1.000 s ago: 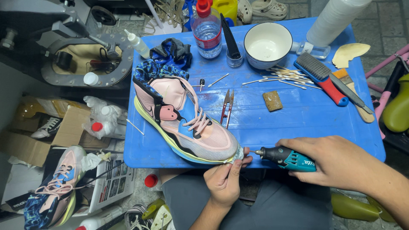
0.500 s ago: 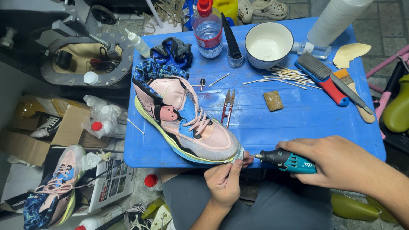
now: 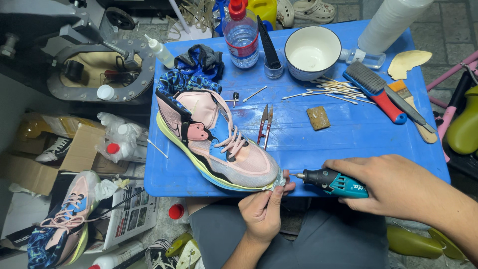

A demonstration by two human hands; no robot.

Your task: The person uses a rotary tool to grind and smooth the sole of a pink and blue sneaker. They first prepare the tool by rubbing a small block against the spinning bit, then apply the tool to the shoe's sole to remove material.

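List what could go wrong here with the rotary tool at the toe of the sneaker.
1. The left hand pinches the toe of the pink sneaker right beside the bit of the teal rotary tool; a slip could catch a fingertip.
2. The toe hangs at the blue table edge, so pressure may shift the shoe.
3. The right hand grips the tool from behind, so the bit may wander and gouge the sole.

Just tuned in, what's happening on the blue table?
A person is working on a pink sneaker lying on the blue table. The left hand pinches the sole at the toe, while the right hand holds a small teal rotary tool with its tip pointed at that spot.
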